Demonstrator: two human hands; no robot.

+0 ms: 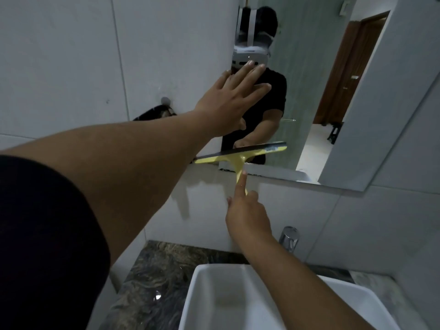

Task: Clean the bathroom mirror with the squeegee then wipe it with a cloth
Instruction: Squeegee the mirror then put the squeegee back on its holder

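The wall mirror [309, 79] hangs above the sink and reflects a person in a black shirt. My left hand [233, 98] lies flat against the mirror's left edge, fingers spread, holding nothing. A yellow squeegee [240, 157] with a black rubber blade rests across the mirror's lower left edge, the blade roughly level. My right hand [247, 210] grips its handle from below, index finger stretched along the handle. No cloth is in view.
A white rectangular basin [197, 294] sits below on a dark marbled counter [154, 270]. A chrome tap [289, 236] stands right of my right wrist. A dark item hangs from a wall hook [165, 101] at left. The mirror reflects a wooden door.
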